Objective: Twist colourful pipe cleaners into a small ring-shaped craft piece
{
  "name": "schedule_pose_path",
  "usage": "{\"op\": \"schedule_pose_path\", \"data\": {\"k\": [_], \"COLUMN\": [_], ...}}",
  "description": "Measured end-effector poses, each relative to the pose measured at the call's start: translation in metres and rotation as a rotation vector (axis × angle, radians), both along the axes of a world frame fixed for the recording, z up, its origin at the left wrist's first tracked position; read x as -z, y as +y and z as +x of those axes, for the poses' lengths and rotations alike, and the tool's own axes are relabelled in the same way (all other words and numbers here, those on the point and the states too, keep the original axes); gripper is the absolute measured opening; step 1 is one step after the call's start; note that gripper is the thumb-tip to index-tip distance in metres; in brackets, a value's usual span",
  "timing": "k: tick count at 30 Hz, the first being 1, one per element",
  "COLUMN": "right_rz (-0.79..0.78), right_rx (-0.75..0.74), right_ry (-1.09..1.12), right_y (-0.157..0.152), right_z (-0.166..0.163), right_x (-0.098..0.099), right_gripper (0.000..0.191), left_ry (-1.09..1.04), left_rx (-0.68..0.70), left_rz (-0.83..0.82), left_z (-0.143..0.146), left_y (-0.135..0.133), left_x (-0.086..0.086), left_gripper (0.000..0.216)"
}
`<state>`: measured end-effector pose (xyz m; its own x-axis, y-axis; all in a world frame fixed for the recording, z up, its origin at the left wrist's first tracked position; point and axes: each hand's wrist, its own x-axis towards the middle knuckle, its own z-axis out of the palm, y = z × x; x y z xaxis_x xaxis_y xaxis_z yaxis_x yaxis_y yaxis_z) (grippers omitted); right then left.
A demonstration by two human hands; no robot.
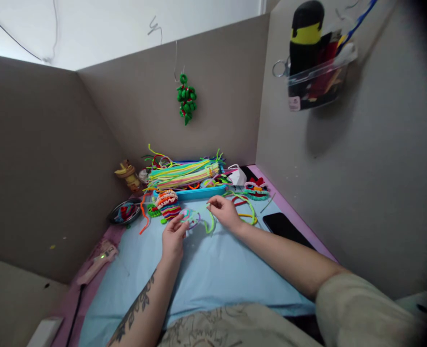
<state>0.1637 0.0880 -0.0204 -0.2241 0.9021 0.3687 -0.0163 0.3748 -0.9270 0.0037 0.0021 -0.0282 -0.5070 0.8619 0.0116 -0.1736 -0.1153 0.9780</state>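
My left hand [174, 235] pinches a small pastel piece of bent pipe cleaners [190, 218], with lilac and mint loops showing past the fingertips. To its right, my right hand [225, 212] has thumb and finger closed on a lime-green pipe cleaner [210, 224], whose curved end hangs down between the hands. Both hands are raised over a light blue cloth [213, 270]. Just beyond the left hand stands a striped, multicoloured pipe-cleaner figure [170, 206]. Behind my right hand lie loose green, red and yellow pipe cleaners [250, 212].
A blue tray [199, 193] heaped with pipe cleaners [184, 172] stands at the back. A dark phone [285, 230] lies right, a pink glue gun [99, 262] left, near a round dish [124, 212]. A clear bin [318, 86] hangs on the right partition.
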Motion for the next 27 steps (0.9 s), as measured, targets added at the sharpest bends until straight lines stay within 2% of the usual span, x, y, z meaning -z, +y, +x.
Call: {"op": "schedule_pose_path", "data": {"k": [4,7,10,13,15,18,21,24,27], "right_rz": [-0.209,-0.382,-0.606,-0.763,-0.789,-0.747,-0.721,-0.743,-0.766], "right_rx": [-0.2,-0.279,-0.36,-0.445,-0.494,-0.565,-0.65,-0.743,-0.795], "right_ry": [0.219,0.301,0.321,0.215,0.104,0.007,-0.005,0.014,0.042], "right_y": [-0.006,-0.009,-0.01,-0.013,-0.016,-0.021,-0.024,-0.028,-0.032], "right_z": [-0.005,-0.008,-0.009,-0.008,-0.008,-0.007,-0.005,-0.004,-0.005], "right_x": [-0.006,-0.005,-0.004,-0.004,-0.006,-0.01,-0.013,-0.012,-0.01], "right_gripper": [0.016,0.02,0.021,0.013,0.01,0.01,0.01,0.022,0.026], "left_ry": [-0.015,-0.014,0.02,0.073,0.108,0.157,0.184,0.231,0.347], "left_rx": [0.021,0.032,0.045,0.072,0.087,0.091,0.069,0.058,0.044], "left_rz": [-0.002,0.002,0.012,0.031,0.041,0.058,0.085,0.11,0.13], "left_z": [0.001,0.003,0.003,0.005,0.006,0.008,0.009,0.01,0.011], "left_y": [0.0,0.0,0.0,-0.002,-0.003,-0.005,-0.006,-0.008,-0.011], "left_x": [0.0,0.001,0.002,0.002,0.001,0.0,-0.001,0.0,0.001], "left_gripper": [0.057,0.056,0.053,0.046,0.043,0.041,0.039,0.034,0.028]}}
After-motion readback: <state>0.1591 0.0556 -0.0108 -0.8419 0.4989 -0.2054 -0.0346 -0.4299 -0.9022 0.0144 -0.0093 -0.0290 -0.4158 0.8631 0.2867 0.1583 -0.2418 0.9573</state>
